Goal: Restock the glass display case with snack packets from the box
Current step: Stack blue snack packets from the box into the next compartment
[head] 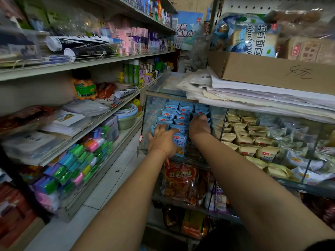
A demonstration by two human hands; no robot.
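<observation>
The glass display case stands ahead, and its left compartment is packed with several light-blue snack packets. My left hand lies with fingers spread and fairly straight over the front packets, pressing on them. One blue packet stands upright by the case's front edge beside that hand. Deeper in the same compartment, my right hand has its fingers on the rear packets; the fingertips are hidden among them. The box the packets come from is not in view.
Cream and silver snack packets fill the compartments to the right. A cardboard box and stacked papers sit on top of the case. Orange snack bags hang below. Shelves of stationery line the left, with a tiled floor aisle between.
</observation>
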